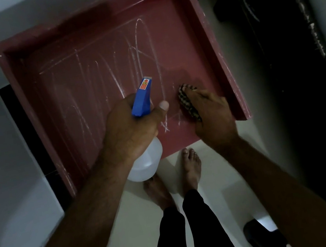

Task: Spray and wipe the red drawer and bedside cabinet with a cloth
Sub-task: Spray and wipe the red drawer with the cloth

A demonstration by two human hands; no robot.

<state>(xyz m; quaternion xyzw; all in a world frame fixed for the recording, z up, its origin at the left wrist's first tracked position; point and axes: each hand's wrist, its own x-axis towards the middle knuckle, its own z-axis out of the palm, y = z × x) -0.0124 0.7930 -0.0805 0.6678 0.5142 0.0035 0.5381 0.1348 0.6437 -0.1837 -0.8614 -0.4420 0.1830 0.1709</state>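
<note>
The red drawer lay open side up, filling the view from centre toward 12 o'clock, its inner floor marked with whitish streaks. The left hand gripped the neck of a translucent spray bottle, fingers wrapped round it, thumb beside the blue spray head. The nozzle pointed toward 1 o'clock above the drawer floor. The right hand held a bunched checked cloth under curled fingers, pressing it on the drawer floor near the 4 o'clock corner. Two bare feet stood on the pale floor at the drawer's 6 o'clock edge.
</note>
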